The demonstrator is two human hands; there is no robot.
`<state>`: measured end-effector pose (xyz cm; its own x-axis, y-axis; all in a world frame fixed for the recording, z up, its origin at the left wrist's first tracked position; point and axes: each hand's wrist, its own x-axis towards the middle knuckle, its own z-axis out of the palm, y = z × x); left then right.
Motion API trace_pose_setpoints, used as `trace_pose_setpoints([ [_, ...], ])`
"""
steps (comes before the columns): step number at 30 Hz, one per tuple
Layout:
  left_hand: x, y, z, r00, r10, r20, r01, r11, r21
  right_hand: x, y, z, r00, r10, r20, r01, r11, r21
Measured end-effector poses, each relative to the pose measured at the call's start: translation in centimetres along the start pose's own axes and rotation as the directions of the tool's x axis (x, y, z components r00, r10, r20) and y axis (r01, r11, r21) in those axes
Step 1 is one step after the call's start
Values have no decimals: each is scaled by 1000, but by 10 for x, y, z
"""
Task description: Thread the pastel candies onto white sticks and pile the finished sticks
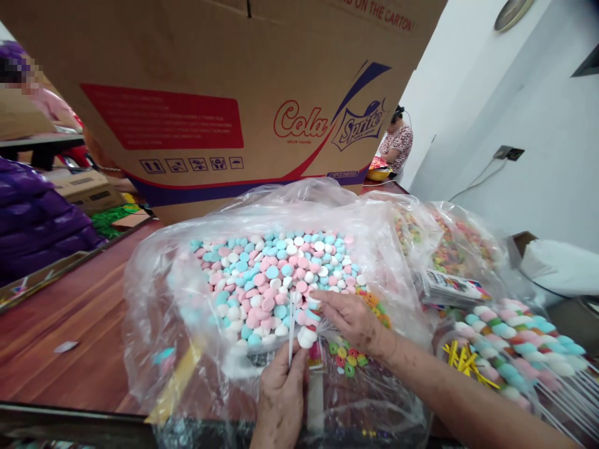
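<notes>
Carton (210, 93) reads "Cola Sprite stick candy"; left hand (281, 393) w/ stick (291, 327).

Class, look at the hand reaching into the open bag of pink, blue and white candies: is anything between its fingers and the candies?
Nothing visible. The right hand already touches the candies inside the open plastic bag. The left hand holds a white stick upright beside it.

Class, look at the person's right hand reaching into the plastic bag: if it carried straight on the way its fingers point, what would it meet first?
The right hand points left, fingertips already among the pastel candies. Going on, it would probably meet the thin white stick that the left hand holds upright, though depth is uncertain.
</notes>
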<state>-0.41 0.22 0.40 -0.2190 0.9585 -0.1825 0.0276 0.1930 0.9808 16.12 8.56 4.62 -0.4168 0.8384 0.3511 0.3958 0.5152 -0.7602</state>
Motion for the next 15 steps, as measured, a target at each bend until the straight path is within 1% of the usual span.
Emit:
trace_pose_setpoints([
  [3,-1,2,0,1000,-19,4,20,1000,-13,1,-6,-2,1000,10,25,-10,1000,4],
  [5,-2,4,1,999,-31,14,31,999,-42,2,-13,-5,998,49,37,-51,998,37],
  [8,-2,5,3,1000,-19,19,20,996,-90,3,-23,-7,991,130,30,-134,975,178],
  [10,-2,6,3,1000,-20,24,23,992,-123,3,-26,-7,989,149,24,-150,951,272],
  [12,-1,7,2,998,-31,53,38,989,-146,4,-28,-7,989,149,20,-148,936,318],
  [15,-2,8,-3,994,-22,111,32,995,-94,4,-32,-6,986,167,10,-162,937,310],
])
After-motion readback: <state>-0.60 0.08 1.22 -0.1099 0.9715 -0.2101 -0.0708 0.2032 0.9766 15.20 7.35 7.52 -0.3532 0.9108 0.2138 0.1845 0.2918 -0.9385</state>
